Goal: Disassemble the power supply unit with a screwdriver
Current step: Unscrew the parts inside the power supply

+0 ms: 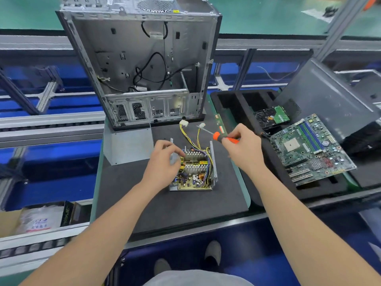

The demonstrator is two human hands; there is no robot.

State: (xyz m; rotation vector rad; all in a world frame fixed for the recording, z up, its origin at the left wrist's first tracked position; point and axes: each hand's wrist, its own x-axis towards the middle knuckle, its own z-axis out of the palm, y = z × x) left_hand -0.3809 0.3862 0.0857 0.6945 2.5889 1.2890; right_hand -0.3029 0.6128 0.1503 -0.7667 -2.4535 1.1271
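The power supply unit (195, 172) sits near the middle of the tabletop (144, 207), its lid already off and its board, heat sinks and wire bundle exposed. The left hand (165, 159) curls over the unit's left wall and steadies it. The right hand (243, 147) grasps the orange-handled screwdriver (216, 136), held above the far right corner with the tip clear of any screw. The grey cover (127, 145) lies just left, with a computer case (144, 65) beyond it.

This looks like the board-removal step. Next, the tip must come down squarely onto a board screw while the left hand holds the unit firm.
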